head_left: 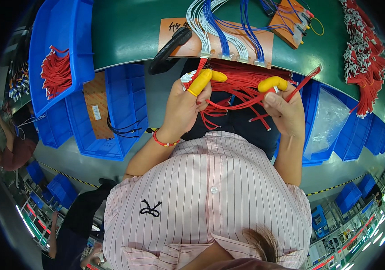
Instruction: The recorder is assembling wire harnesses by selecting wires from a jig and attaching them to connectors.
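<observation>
My left hand (179, 108), with yellow finger cots on its fingers, is closed on red wires with white connectors (187, 78) at their ends. My right hand (290, 114), also wearing a yellow cot, pinches a red wire (235, 107) near a small white end piece. That wire spans the space between both hands, and a red tail sticks up past the right one. Below and between them, a heap of red wires (233, 80) lies over my lap at the table edge. Just beyond my left hand, bundled white wires (204, 42) and blue wires (223, 44) run over an orange board (174, 33).
The green table (125, 36) curves ahead. A long black object (170, 50) overhangs its edge. Blue bins (80, 40) stand left, one holding red wires (57, 74). More red wires (366, 58) hang over the right side. Another person (19, 153) is at far left.
</observation>
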A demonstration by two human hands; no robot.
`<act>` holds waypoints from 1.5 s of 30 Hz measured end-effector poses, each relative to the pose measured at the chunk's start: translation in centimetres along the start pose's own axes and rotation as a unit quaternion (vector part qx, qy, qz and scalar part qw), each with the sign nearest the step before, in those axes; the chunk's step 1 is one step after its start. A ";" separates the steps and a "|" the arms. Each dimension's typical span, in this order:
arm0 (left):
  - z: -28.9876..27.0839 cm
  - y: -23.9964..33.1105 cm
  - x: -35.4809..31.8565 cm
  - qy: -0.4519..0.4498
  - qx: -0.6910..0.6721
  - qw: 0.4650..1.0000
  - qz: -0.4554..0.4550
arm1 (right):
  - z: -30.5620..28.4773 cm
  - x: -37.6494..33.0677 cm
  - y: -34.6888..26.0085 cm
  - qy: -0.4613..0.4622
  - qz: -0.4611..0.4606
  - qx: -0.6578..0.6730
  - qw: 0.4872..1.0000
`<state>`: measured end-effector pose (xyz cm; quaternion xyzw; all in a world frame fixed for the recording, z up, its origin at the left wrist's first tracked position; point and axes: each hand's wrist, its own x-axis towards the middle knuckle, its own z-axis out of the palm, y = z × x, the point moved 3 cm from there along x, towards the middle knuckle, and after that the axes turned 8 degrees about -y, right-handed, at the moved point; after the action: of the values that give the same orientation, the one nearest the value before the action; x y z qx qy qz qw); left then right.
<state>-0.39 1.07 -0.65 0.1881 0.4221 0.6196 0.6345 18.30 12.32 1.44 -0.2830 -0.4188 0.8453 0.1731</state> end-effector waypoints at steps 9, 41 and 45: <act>0.1 -0.3 0.1 -0.014 0.003 1.000 -0.012 | 1.9 1.3 2.1 0.047 0.004 0.099 0.994; -1.1 0.0 0.4 0.029 -0.023 0.999 0.018 | 0.8 2.7 1.1 0.071 -0.012 -0.049 0.996; -1.4 -0.2 0.4 0.013 -0.026 0.999 0.020 | 1.2 2.7 0.8 0.082 -0.002 -0.008 0.997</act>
<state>-1.39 0.99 -1.69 0.1717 0.4101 0.6452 0.6213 15.39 12.52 0.51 -0.3520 -0.4102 0.8155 0.2068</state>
